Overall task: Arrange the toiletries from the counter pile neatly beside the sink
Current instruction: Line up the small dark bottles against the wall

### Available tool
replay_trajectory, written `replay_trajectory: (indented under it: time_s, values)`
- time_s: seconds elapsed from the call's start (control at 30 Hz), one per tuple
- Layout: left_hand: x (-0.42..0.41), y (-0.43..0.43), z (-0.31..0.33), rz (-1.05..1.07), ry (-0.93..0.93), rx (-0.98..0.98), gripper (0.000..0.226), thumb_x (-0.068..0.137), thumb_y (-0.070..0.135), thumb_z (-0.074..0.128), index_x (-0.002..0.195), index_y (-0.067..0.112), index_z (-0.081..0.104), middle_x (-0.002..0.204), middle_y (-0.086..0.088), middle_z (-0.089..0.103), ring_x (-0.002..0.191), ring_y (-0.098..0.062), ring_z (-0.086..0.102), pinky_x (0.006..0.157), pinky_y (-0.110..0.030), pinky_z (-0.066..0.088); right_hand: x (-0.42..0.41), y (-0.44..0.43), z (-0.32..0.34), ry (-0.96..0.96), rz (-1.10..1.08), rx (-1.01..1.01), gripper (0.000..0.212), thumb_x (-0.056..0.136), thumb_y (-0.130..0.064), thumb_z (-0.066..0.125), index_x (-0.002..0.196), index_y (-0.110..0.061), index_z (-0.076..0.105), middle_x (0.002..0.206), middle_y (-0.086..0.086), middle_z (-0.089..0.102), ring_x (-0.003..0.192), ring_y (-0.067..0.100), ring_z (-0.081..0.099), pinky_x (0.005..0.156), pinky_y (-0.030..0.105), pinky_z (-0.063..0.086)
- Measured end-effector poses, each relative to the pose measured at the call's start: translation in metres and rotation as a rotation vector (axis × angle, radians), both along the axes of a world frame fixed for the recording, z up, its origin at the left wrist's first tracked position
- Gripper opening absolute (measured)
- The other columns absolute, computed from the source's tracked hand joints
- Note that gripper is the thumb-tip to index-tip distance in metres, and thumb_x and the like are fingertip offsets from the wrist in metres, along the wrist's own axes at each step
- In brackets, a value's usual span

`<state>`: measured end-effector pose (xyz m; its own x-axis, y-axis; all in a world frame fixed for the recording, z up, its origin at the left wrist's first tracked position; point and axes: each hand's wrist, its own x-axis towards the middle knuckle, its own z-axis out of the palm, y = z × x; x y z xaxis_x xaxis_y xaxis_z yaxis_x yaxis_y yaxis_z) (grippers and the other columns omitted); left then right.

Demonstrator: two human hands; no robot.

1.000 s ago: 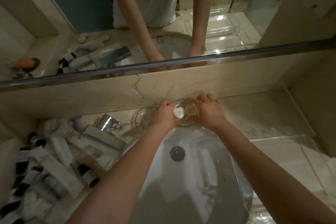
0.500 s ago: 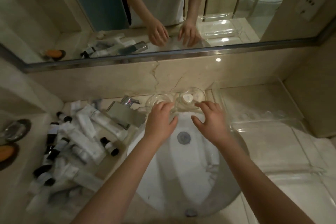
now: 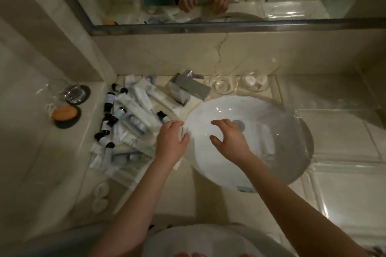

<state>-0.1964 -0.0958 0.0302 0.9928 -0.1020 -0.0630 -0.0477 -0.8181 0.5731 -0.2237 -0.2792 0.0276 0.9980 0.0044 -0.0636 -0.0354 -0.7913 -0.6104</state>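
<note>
Nearly all toiletries (image 3: pixel 133 110) lie jumbled on worktop (image 3: pixel 167 190) left of sink (image 3: pixel 271 131); left hand (image 3: pixel 171 142) and right hand (image 3: pixel 229 140) empty, fingers (image 3: pixel 220 123) loosely spread; arranging judged barely begun.

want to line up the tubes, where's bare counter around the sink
Bare marble: right of the glass bowls, behind the clear tray; also the near strip in front of the sink. The tray itself looks empty. Crowded: left of the sink, from the faucet forward, where the pile lies.

Beige marble counter (image 3: pixel 171 192), toiletry pile (image 3: pixel 129 123), two glass dishes (image 3: pixel 224 85)
</note>
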Motion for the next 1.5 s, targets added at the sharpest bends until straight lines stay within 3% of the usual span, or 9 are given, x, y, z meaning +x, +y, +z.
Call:
replay_trajectory:
  time_s: [0.3, 0.43, 0.6, 0.73, 0.9, 1.2, 1.4, 1.5]
  values:
    - [-0.031, 0.126, -0.030, 0.247, 0.235, 0.074, 0.030, 0.088, 0.023, 0.060, 0.115, 0.011, 0.061, 0.117, -0.011, 0.058, 0.109, -0.029, 0.056, 0.093, -0.039, 0.048, 0.015, 0.104, -0.019, 0.324, 0.405, -0.188, 0.057, 0.088, -0.035, 0.058, 0.138, -0.015, 0.040, 0.139, 0.011, 0.045, 0.123, 0.032, 0.044, 0.100, 0.045, 0.042]
    - [-0.029, 0.165, -0.031, 0.280, 0.277, 0.138, 0.035, 0.087, 0.023, 0.061, 0.116, 0.005, 0.059, 0.118, -0.017, 0.058, 0.110, -0.034, 0.055, 0.092, -0.038, 0.046, 0.043, 0.132, -0.024, 0.309, 0.356, -0.207, 0.055, 0.087, -0.032, 0.059, 0.136, -0.016, 0.041, 0.137, 0.014, 0.045, 0.120, 0.035, 0.046, 0.097, 0.047, 0.045]
    - [0.007, 0.193, -0.021, 0.312, 0.254, 0.138, 0.040, 0.087, 0.021, 0.059, 0.124, 0.007, 0.055, 0.131, -0.016, 0.050, 0.118, -0.032, 0.049, 0.098, -0.038, 0.042, 0.078, 0.158, -0.030, 0.119, 0.224, -0.325, 0.056, 0.085, -0.026, 0.055, 0.137, -0.014, 0.037, 0.136, 0.013, 0.042, 0.121, 0.034, 0.042, 0.089, 0.044, 0.044]
    - [0.042, 0.204, -0.017, 0.307, 0.256, 0.174, 0.043, 0.086, 0.025, 0.060, 0.125, 0.008, 0.054, 0.129, -0.015, 0.050, 0.116, -0.032, 0.050, 0.098, -0.040, 0.044, 0.100, 0.167, -0.033, 0.154, 0.120, -0.350, 0.049, 0.084, -0.024, 0.055, 0.129, -0.013, 0.039, 0.130, 0.014, 0.044, 0.114, 0.034, 0.044, 0.085, 0.042, 0.043]
    - [0.081, 0.208, -0.017, 0.285, 0.285, 0.221, 0.053, 0.086, 0.028, 0.059, 0.135, 0.014, 0.044, 0.135, -0.014, 0.043, 0.120, -0.032, 0.047, 0.101, -0.041, 0.042, 0.114, 0.165, -0.048, 0.278, 0.097, -0.283, 0.050, 0.086, -0.028, 0.055, 0.131, -0.014, 0.038, 0.128, 0.013, 0.046, 0.112, 0.033, 0.047, 0.085, 0.043, 0.046]
    - [0.116, 0.193, -0.034, 0.220, 0.245, 0.399, 0.041, 0.088, 0.024, 0.057, 0.126, 0.012, 0.048, 0.128, -0.015, 0.052, 0.120, -0.033, 0.046, 0.098, -0.043, 0.043, 0.129, 0.154, -0.061, 0.324, 0.060, -0.148, 0.043, 0.093, -0.024, 0.045, 0.135, -0.015, 0.042, 0.123, 0.013, 0.050, 0.109, 0.031, 0.049, 0.091, 0.041, 0.047]
    - [0.115, 0.195, -0.040, 0.239, 0.159, 0.408, 0.033, 0.091, 0.017, 0.052, 0.124, 0.011, 0.054, 0.120, -0.015, 0.058, 0.113, -0.032, 0.050, 0.094, -0.041, 0.043, 0.129, 0.148, -0.056, 0.274, -0.040, 0.020, 0.039, 0.092, -0.023, 0.054, 0.129, -0.010, 0.050, 0.122, 0.013, 0.048, 0.103, 0.030, 0.053, 0.084, 0.035, 0.046]
    - [0.108, 0.196, -0.036, 0.254, 0.114, 0.387, 0.033, 0.092, 0.018, 0.051, 0.124, 0.011, 0.054, 0.119, -0.015, 0.059, 0.111, -0.032, 0.052, 0.093, -0.040, 0.043, 0.123, 0.146, -0.045, 0.224, -0.086, 0.180, 0.032, 0.089, -0.021, 0.058, 0.118, -0.010, 0.054, 0.112, 0.008, 0.050, 0.091, 0.022, 0.052, 0.074, 0.028, 0.043]
